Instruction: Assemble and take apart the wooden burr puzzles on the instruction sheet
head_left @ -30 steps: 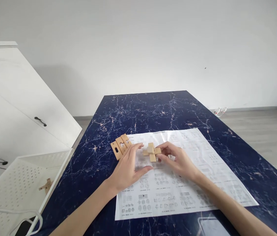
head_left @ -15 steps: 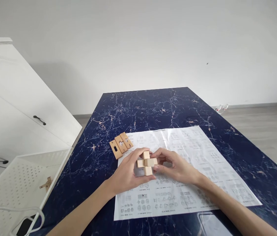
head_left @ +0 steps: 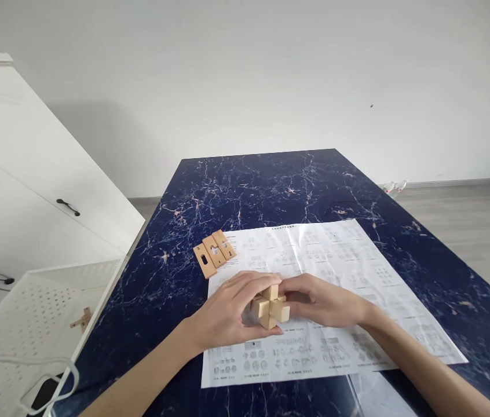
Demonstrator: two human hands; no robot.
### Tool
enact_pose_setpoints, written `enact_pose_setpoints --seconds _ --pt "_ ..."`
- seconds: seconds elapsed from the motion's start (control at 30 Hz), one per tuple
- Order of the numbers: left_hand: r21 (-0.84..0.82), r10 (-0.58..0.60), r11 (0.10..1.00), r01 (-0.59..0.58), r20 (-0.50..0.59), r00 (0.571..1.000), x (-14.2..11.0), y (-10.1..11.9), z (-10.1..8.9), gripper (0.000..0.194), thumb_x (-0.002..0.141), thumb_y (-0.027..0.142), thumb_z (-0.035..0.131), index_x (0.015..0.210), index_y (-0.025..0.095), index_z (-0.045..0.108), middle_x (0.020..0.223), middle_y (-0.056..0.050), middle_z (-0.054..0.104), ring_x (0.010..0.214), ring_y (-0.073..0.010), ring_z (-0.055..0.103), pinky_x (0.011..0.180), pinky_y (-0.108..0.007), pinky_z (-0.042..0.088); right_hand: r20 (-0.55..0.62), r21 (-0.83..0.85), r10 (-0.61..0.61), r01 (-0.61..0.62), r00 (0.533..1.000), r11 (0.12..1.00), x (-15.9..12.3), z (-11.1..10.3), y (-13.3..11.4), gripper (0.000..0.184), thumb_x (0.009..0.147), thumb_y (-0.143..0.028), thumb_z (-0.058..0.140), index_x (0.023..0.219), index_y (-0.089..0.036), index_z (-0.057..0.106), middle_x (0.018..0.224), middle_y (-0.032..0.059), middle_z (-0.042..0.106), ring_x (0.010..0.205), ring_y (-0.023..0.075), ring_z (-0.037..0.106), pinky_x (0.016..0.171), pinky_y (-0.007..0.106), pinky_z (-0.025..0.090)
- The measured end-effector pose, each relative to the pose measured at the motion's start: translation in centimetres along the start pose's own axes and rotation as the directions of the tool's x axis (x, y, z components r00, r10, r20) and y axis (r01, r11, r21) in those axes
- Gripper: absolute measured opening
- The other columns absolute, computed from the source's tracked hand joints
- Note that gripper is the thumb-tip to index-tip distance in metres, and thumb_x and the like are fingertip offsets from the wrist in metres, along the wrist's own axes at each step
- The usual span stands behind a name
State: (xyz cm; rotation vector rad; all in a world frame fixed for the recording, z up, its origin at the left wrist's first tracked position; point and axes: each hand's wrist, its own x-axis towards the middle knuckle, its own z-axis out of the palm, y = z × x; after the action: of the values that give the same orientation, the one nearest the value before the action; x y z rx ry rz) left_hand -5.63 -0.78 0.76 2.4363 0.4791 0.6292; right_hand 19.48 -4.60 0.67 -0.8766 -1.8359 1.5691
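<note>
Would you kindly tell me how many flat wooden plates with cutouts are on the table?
3, side by side at the far left corner of the paper, beyond the left hand: the left plate, the middle plate and the right plate. That hand could hide more.

Wooden blocks (head_left: 276, 310) in left grip (head_left: 225, 310) above paper (head_left: 336, 266)

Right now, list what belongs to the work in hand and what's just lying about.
Probably in use:
pale wooden block cross, in the left hand
printed white paper sheet beneath

Apparently lying about:
three flat tan wooden pieces
brown wooden cross
white looped cable
</note>
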Motion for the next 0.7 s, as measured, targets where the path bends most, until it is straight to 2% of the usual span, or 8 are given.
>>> enact_pose_setpoints --seconds 0.07,0.2,0.37,0.47,0.53,0.63,0.7 --pt "-0.009 0.011 1.0 -0.011 0.01 1.0 0.0 0.1 0.0 0.074 0.094 0.051 0.079 0.155 0.034 0.04 0.146 -0.01 0.067 0.134 -0.0302 0.065 0.114 -0.049 0.054 0.002 -0.017 0.007 -0.007 1.0 1.0 -0.1 -0.2 -0.1 0.019 0.104 -0.037 0.065 0.105 -0.022 0.077 0.098 0.0031 0.075 0.082 0.0176 0.066 0.073 0.031 0.056" --pt "-0.02 -0.012 1.0 0.013 0.03 0.999 -0.1 0.1 -0.1 0.07 0.097 0.051 0.076 0.155 0.034 0.041 0.148 -0.011 0.066 0.137 -0.0314 0.064 0.115 -0.051 0.054 -0.069 -0.099 0.022 -0.028 0.997 0.995 -0.2 -0.2 0.0 0.019 0.102 -0.037 0.068 0.096 -0.021 0.076 0.088 0.0013 0.071 0.072 0.0149 0.056 0.063 0.028 0.048" --pt "-0.023 -0.062 0.998 0.063 0.056 0.997 -0.2 0.2 -0.3 0.072 0.094 0.053 0.079 0.152 0.034 0.042 0.148 -0.01 0.065 0.136 -0.0313 0.064 0.113 -0.05 0.055 -0.075 -0.109 0.015 -0.023 0.997 0.994 -0.1 0.0 0.1 0.019 0.102 -0.037 0.068 0.093 -0.022 0.075 0.084 -0.0003 0.068 0.068 0.014 0.053 0.061 0.027 0.044" --pt "-0.032 -0.106 0.994 0.105 -0.027 0.994 -0.3 0.2 -0.2 0.075 0.089 0.054 0.083 0.15 0.033 0.044 0.142 -0.01 0.068 0.129 -0.0311 0.068 0.109 -0.048 0.058 -0.103 -0.089 0.033 -0.042 0.994 0.995 0.1 0.3 0.2 0.017 0.103 -0.039 0.067 0.099 -0.023 0.073 0.089 0.0006 0.07 0.07 0.0152 0.057 0.064 0.029 0.048" --pt "-0.031 -0.123 0.992 0.12 -0.113 0.986 -0.3 0.0 0.1 0.075 0.089 0.051 0.084 0.15 0.032 0.045 0.139 -0.01 0.068 0.126 -0.0304 0.069 0.107 -0.046 0.06 -0.177 -0.175 0.003 -0.034 0.984 0.984 0.2 0.5 0.2 0.019 0.101 -0.04 0.069 0.112 -0.024 0.07 0.099 0.0032 0.073 0.077 0.0177 0.061 0.07 0.032 0.053" --pt "0.014 -0.104 0.994 0.11 -0.221 0.97 -0.4 -0.5 0.3 0.07 0.092 0.043 0.083 0.15 0.031 0.045 0.138 -0.011 0.068 0.128 -0.0299 0.069 0.108 -0.046 0.06 -0.281 -0.348 -0.143 0.038 0.949 0.937 0.2 0.7 0.3 0.038 0.097 -0.04 0.075 0.129 -0.026 0.061 0.117 0.0078 0.071 0.091 0.0221 0.064 0.082 0.038 0.056" --pt "0.057 -0.074 0.994 0.09 -0.231 0.97 -0.4 -0.7 0.4 0.067 0.096 0.039 0.08 0.152 0.031 0.044 0.14 -0.011 0.067 0.132 -0.0301 0.067 0.111 -0.047 0.058 -0.305 -0.399 -0.236 0.101 0.923 0.911 0.2 0.7 0.3 0.044 0.095 -0.04 0.077 0.131 -0.027 0.056 0.124 0.0095 0.067 0.101 0.0245 0.064 0.089 0.041 0.056"
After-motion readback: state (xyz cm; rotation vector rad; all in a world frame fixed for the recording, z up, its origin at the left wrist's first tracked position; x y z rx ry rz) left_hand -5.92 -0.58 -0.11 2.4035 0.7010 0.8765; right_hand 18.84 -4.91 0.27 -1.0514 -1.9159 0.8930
